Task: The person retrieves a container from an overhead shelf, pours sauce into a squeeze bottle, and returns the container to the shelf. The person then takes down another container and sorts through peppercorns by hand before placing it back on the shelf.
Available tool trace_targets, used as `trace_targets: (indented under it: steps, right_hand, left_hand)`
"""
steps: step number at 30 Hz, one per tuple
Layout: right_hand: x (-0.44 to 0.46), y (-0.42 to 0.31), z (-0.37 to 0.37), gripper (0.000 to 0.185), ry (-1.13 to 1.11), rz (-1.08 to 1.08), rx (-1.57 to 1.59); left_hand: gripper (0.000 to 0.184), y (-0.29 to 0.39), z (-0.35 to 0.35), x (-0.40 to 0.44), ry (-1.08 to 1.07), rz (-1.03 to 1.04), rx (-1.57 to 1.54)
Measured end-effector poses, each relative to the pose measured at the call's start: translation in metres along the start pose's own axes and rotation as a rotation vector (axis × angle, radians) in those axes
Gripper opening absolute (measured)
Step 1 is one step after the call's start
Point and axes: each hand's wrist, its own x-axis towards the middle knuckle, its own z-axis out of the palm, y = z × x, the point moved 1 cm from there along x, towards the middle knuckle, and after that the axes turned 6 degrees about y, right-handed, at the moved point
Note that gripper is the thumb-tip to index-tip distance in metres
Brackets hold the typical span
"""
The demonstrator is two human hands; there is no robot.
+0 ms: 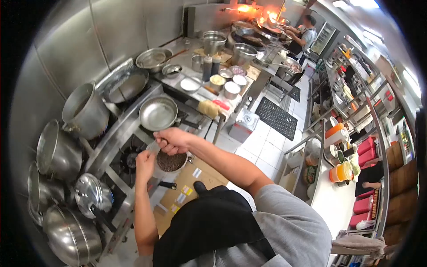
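Both of my hands are close together above a pot of small dark beans or grains [171,162], beside the stove's front edge. My left hand [145,161] is closed at the pot's left side, gripping something I cannot make out, perhaps clear plastic. Just above and to the right, my right hand [171,139] is closed in a fist over the pot's rim; what it holds is hidden. A steel frying pan [158,113] lies directly beyond my right hand. Left of my left hand is a burner [130,159].
Large pots [86,111] and a pressure cooker [93,195] stand along the left. Flattened cardboard [209,171] lies on the floor. Sauce bottles [207,68] and bowls stand ahead. Another person [304,38] works by flames. Shelving [320,178] runs along the right.
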Motion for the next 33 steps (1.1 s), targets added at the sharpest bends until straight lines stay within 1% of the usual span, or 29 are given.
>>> trace_targets:
  steps: [1,2,4,7,10,11,13,14,16,17,20,22,23,26,29,30,31,32,33]
  right_hand:
    - [0.011,0.001,-0.008,0.031,-0.061,0.013,0.016]
    - [0.017,0.001,-0.011,0.031,-0.053,0.007,0.019]
    - [0.036,0.003,-0.021,0.03,-0.08,0.064,0.063]
    - [0.05,-0.006,-0.025,0.031,-0.129,0.071,0.117]
    - [0.079,-0.024,-0.029,0.031,-0.106,0.039,0.161]
    - [0.083,-0.035,-0.027,0.029,-0.149,0.026,0.173]
    - [0.104,-0.05,-0.024,0.029,-0.123,-0.059,0.095]
    - [0.112,-0.058,-0.022,0.028,-0.108,-0.102,0.051]
    - [0.115,-0.08,-0.008,0.028,-0.146,-0.167,0.029]
    - [0.114,-0.093,0.004,0.028,-0.167,-0.2,0.012]
    - [0.111,-0.128,0.04,0.028,-0.167,-0.173,0.069]
    - [0.148,-0.138,0.043,0.027,-0.26,-0.194,0.101]
    - [0.165,-0.142,0.048,0.026,-0.255,-0.205,0.087]
    - [0.17,-0.16,0.074,0.025,-0.167,-0.219,0.112]
    - [0.197,-0.179,0.089,0.021,-0.161,-0.261,0.132]
    - [0.192,-0.19,0.093,0.019,-0.285,-0.248,0.149]
    - [0.17,-0.202,0.119,0.02,-0.042,-0.316,0.028]
    - [0.189,-0.21,0.118,0.019,-0.125,-0.286,0.085]
    - [0.208,-0.222,0.119,0.019,-0.264,-0.241,0.057]
  left_hand:
    - [0.029,-0.007,0.003,0.007,0.014,-0.022,-0.023]
    - [0.031,-0.006,0.002,0.014,-0.009,-0.071,0.019]
    - [0.028,0.002,0.006,0.024,0.033,-0.001,-0.013]
    - [0.02,0.003,0.012,0.04,0.01,-0.141,0.043]
    - [0.021,-0.009,0.014,0.048,0.021,-0.164,0.067]
    - [0.021,-0.017,0.012,0.05,0.02,-0.175,0.084]
    - [0.026,-0.031,0.011,0.055,0.016,-0.19,0.109]
    - [0.022,-0.034,0.013,0.057,0.066,-0.154,0.072]
    - [0.018,-0.039,0.013,0.06,0.179,-0.08,-0.004]
    - [0.022,-0.036,0.009,0.061,0.172,-0.13,-0.02]
    - [0.03,-0.052,-0.004,0.065,0.147,-0.16,0.069]
    - [0.034,-0.055,-0.011,0.065,0.142,-0.235,-0.002]
    - [0.036,-0.054,-0.016,0.062,0.138,-0.277,-0.034]
    - [0.03,-0.05,-0.035,0.057,0.114,-0.177,0.038]
    - [0.025,-0.078,-0.038,0.051,0.14,-0.042,0.021]
    - [0.021,-0.063,-0.048,0.051,0.042,-0.174,0.036]
    - [0.021,-0.061,-0.05,0.048,0.078,-0.141,-0.016]
    - [0.022,-0.062,-0.058,0.046,0.039,-0.153,0.037]
    - [0.024,-0.069,-0.06,0.043,0.053,-0.137,0.053]
